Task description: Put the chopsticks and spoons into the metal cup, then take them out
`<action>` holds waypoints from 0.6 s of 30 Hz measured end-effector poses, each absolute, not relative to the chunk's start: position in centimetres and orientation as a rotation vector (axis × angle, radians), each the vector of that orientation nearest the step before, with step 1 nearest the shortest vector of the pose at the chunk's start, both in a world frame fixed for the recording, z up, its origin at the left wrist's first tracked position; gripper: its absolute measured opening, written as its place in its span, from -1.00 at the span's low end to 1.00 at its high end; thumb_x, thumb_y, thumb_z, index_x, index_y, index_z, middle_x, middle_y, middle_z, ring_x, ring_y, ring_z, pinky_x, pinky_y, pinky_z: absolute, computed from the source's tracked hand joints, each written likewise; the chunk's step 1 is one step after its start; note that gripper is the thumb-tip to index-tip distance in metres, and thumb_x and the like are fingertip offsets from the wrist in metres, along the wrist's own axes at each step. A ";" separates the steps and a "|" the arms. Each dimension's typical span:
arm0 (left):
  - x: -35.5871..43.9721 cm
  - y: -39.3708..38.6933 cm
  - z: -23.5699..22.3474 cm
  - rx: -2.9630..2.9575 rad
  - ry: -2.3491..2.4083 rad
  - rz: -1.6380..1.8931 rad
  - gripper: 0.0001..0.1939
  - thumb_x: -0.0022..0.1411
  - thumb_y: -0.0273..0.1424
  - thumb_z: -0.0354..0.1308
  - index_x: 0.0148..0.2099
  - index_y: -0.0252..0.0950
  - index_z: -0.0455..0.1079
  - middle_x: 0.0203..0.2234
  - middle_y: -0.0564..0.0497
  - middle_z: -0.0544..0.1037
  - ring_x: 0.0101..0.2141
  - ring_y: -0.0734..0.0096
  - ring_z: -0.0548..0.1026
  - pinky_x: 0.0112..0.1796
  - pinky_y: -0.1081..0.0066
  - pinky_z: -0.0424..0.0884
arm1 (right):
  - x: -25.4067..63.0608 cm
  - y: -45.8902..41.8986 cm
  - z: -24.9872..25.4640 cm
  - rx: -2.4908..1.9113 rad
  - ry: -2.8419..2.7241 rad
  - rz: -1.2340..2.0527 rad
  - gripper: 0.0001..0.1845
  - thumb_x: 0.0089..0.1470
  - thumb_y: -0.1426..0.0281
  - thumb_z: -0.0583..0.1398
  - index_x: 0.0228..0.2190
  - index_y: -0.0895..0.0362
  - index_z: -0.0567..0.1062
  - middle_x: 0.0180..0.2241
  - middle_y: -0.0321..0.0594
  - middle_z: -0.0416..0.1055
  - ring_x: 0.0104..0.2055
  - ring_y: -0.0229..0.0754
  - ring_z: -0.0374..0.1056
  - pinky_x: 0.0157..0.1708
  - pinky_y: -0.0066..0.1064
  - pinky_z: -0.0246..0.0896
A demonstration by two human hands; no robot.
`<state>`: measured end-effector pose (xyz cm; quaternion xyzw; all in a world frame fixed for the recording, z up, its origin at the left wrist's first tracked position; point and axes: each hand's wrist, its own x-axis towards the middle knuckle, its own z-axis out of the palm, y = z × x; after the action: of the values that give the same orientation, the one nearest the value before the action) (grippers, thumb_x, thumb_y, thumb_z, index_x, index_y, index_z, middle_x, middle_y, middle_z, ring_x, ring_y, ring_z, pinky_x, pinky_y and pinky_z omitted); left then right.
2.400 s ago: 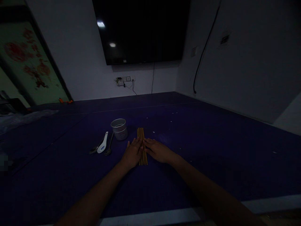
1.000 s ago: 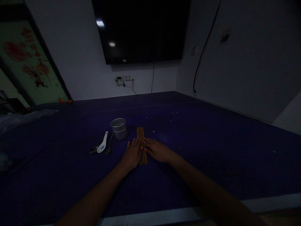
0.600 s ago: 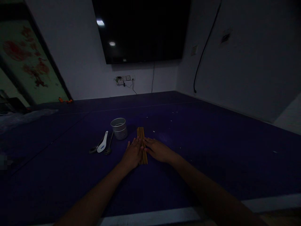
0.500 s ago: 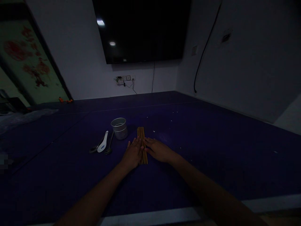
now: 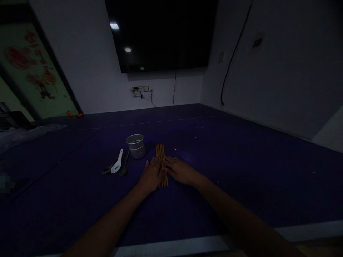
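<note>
A row of brown chopsticks [image 5: 160, 149] lies side by side on the dark purple surface, pointing away from me. From the left, my left hand [image 5: 151, 175] rests on them with its fingers stretched out, covering part of their middle. My right hand [image 5: 182, 170] comes in from the other side, its fingertips at their right edge and its fingers extended. Both hands look open, and the thumbs nearly meet over the sticks.
Left of the chopsticks stand a metal holder [image 5: 136, 147] with small holes and, beside it, a white spoon [image 5: 117, 164] between two dark metal spoons [image 5: 124, 169]. Clear plastic [image 5: 34, 132] lies far left. A large screen [image 5: 166, 35] hangs on the back wall.
</note>
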<state>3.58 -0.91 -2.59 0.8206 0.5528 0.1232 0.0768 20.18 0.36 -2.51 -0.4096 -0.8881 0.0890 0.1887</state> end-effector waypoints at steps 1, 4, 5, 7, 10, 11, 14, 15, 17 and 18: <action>3.6 -0.9 -2.6 2.456 1.660 0.370 -0.40 0.33 -0.24 -0.34 0.31 -0.46 -0.04 0.27 -0.22 0.02 0.27 0.22 -0.07 0.19 0.06 -0.06 | 20.2 0.3 -2.5 -1.151 -2.500 0.251 -0.43 0.23 0.22 -0.08 0.14 0.31 0.23 0.18 0.14 0.14 0.23 0.06 0.05 0.16 -0.02 0.01; 3.6 -0.8 -2.7 2.456 1.669 0.379 -0.41 0.33 -0.25 -0.33 0.31 -0.45 -0.05 0.27 -0.22 0.02 0.27 0.22 -0.06 0.19 0.05 -0.06 | 20.3 0.3 -2.4 -1.143 -2.498 0.253 -0.46 0.22 0.25 -0.07 0.14 0.28 0.23 0.19 0.12 0.14 0.24 0.04 0.05 0.16 -0.03 0.01; 3.6 -0.8 -2.8 2.459 1.671 0.380 -0.41 0.33 -0.25 -0.33 0.31 -0.44 -0.05 0.27 -0.22 0.02 0.27 0.22 -0.06 0.19 0.04 -0.06 | 20.3 0.3 -2.4 -1.143 -2.498 0.253 -0.46 0.22 0.25 -0.06 0.14 0.27 0.24 0.19 0.11 0.14 0.24 0.03 0.05 0.16 -0.03 0.01; 3.7 -0.7 -2.9 2.464 1.674 0.380 -0.41 0.33 -0.26 -0.33 0.31 -0.44 -0.05 0.27 -0.22 0.02 0.27 0.22 -0.06 0.19 0.05 -0.05 | 20.3 0.2 -2.3 -1.155 -2.501 0.252 -0.47 0.21 0.27 -0.05 0.14 0.27 0.24 0.19 0.11 0.14 0.24 0.03 0.05 0.17 -0.04 0.01; 3.7 -0.7 -2.8 2.452 1.690 0.375 -0.42 0.33 -0.27 -0.32 0.31 -0.45 -0.04 0.27 -0.22 0.03 0.27 0.22 -0.06 0.19 0.06 -0.06 | 20.2 0.1 -2.1 -1.180 -2.514 0.256 -0.47 0.20 0.30 -0.02 0.14 0.29 0.23 0.19 0.11 0.14 0.24 0.04 0.06 0.17 -0.04 -0.01; 3.8 -0.7 -2.8 2.445 1.693 0.377 -0.42 0.33 -0.27 -0.31 0.30 -0.45 -0.03 0.27 -0.22 0.04 0.27 0.23 -0.05 0.19 0.07 -0.06 | 20.2 0.1 -2.0 -1.185 -2.517 0.260 -0.47 0.19 0.31 -0.02 0.14 0.29 0.23 0.19 0.11 0.14 0.23 0.03 0.06 0.18 -0.04 -0.01; 3.9 -0.7 -2.7 2.424 1.694 0.399 -0.42 0.32 -0.29 -0.29 0.30 -0.46 -0.01 0.27 -0.21 0.04 0.27 0.23 -0.04 0.20 0.08 -0.08 | 20.2 0.1 -1.9 -1.197 -2.518 0.259 -0.47 0.19 0.31 -0.01 0.14 0.27 0.24 0.19 0.10 0.15 0.23 0.03 0.07 0.18 -0.04 -0.01; 3.9 -0.7 -2.6 2.419 1.695 0.409 -0.42 0.31 -0.29 -0.28 0.30 -0.46 -0.01 0.27 -0.21 0.04 0.27 0.24 -0.03 0.20 0.08 -0.08 | 20.2 0.1 -1.9 -1.197 -2.521 0.252 -0.47 0.19 0.31 -0.02 0.14 0.27 0.24 0.19 0.09 0.15 0.23 0.02 0.07 0.18 -0.04 -0.01; 3.9 -0.7 -2.6 2.408 1.700 0.430 -0.42 0.31 -0.29 -0.27 0.30 -0.45 0.00 0.26 -0.20 0.05 0.27 0.24 -0.03 0.20 0.09 -0.08 | 20.2 0.2 -2.1 -1.188 -2.529 0.237 -0.47 0.19 0.31 -0.02 0.15 0.26 0.23 0.19 0.08 0.15 0.23 0.01 0.06 0.17 -0.06 0.00; 3.9 -0.7 -2.6 2.404 1.702 0.437 -0.42 0.31 -0.28 -0.26 0.29 -0.45 0.01 0.26 -0.20 0.05 0.27 0.25 -0.03 0.20 0.09 -0.07 | 20.3 0.3 -2.3 -1.181 -2.531 0.232 -0.47 0.19 0.31 -0.03 0.15 0.26 0.23 0.19 0.07 0.14 0.24 0.01 0.06 0.17 -0.06 0.00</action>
<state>3.93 -0.66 -2.61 0.8046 0.5697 0.1462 0.0819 20.28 0.31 -2.26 -0.4154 -0.8901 0.0817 0.1686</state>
